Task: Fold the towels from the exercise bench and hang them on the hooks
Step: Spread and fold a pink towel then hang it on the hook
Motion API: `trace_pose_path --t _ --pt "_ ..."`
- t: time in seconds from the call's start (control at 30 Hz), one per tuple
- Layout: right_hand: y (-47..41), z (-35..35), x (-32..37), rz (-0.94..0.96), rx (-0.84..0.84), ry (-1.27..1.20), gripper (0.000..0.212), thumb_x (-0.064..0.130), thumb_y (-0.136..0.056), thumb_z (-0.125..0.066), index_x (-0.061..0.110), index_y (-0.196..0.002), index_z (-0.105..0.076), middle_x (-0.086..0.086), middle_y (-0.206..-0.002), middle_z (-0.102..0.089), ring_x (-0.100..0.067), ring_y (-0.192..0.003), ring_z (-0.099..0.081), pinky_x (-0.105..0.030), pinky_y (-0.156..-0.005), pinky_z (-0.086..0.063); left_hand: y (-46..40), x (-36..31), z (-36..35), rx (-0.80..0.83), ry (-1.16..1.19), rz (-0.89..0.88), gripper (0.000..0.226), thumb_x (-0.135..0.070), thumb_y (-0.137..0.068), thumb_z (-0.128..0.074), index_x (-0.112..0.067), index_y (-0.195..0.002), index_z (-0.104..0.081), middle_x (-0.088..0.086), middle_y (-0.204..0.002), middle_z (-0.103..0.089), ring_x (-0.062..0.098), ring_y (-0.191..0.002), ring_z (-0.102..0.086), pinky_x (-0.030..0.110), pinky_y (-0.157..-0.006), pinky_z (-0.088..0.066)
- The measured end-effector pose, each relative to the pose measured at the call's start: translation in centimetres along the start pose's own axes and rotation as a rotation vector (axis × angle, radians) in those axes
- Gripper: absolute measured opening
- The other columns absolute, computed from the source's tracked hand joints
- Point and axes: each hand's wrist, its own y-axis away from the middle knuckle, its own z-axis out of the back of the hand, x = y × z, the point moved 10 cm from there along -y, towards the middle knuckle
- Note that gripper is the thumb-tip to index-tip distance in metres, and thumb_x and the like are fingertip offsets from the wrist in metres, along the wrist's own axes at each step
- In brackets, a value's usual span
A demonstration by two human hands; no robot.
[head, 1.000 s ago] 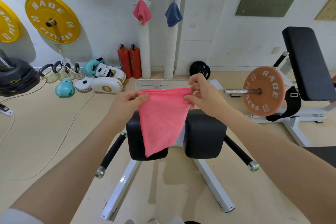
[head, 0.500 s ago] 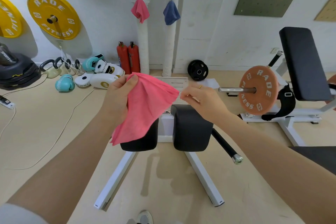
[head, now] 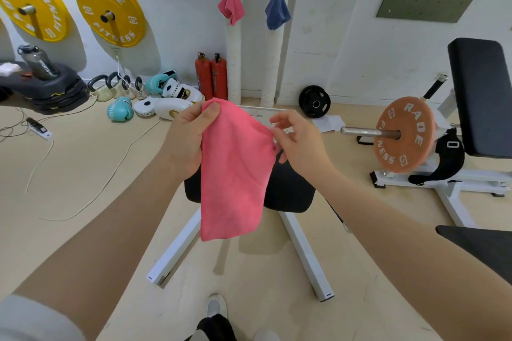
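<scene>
Black padded cushions of a white-framed exercise bench [head: 288, 188] sit low in the middle of the floor, partly hidden behind a pink terry towel [head: 232, 171] that hangs folded in the air. Its top corner is pinched by the left hand [head: 188, 138], thumb over the cloth. At the towel's right edge the right hand [head: 299, 141] has loosely curled fingers; whether they grip the cloth cannot be told. On the wall hooks hang a small pink cloth [head: 231, 6] and a blue cloth [head: 277, 11].

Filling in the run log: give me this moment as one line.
step: folding | left hand: grips pink towel top | right hand: pinches its edge | hooks: pink and blue towels hung
</scene>
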Motion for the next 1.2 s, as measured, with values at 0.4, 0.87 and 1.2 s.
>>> trace_pose_path --t 0.4,0.87,1.2 --pt "4.0 -3.2 -1.1 -0.09 0.284 -0.328 0.013 0.004 -0.084 -0.064 0.015 -0.078 -0.06 -0.005 -0.076 -0.062 -0.015 -0.068 -0.058 -0.022 -0.069 -0.054 2.9 3.0 0.0 -0.17 0.286 0.091 0.025 -0.022 -0.097 -0.042 -0.007 -0.106 -0.06 0.006 -0.096 -0.066 0.015 -0.092 -0.063 0.028 -0.088 -0.052" --pt "2.5 2.6 2.0 0.066 0.605 -0.151 0.015 0.021 -0.068 -0.07 0.021 -0.062 -0.057 0.012 -0.098 -0.054 0.002 -0.079 -0.053 -0.016 -0.074 -0.039 3.9 -0.7 -3.4 -0.049 -0.713 -0.312 0.034 -0.014 -0.098 -0.041 -0.031 -0.069 -0.044 -0.012 -0.068 -0.046 -0.013 -0.061 -0.046 0.004 -0.06 -0.034" --pt "1.9 2.9 2.3 -0.006 0.692 -0.448 0.022 0.012 -0.085 -0.055 0.024 -0.066 -0.055 0.011 -0.055 -0.049 -0.007 -0.048 -0.041 -0.016 -0.05 -0.037 3.0 0.6 -3.4 0.04 -0.29 -0.157 0.03 -0.019 -0.1 -0.036 -0.028 -0.084 -0.059 -0.011 -0.081 -0.056 0.003 -0.076 -0.049 0.023 -0.075 -0.039"
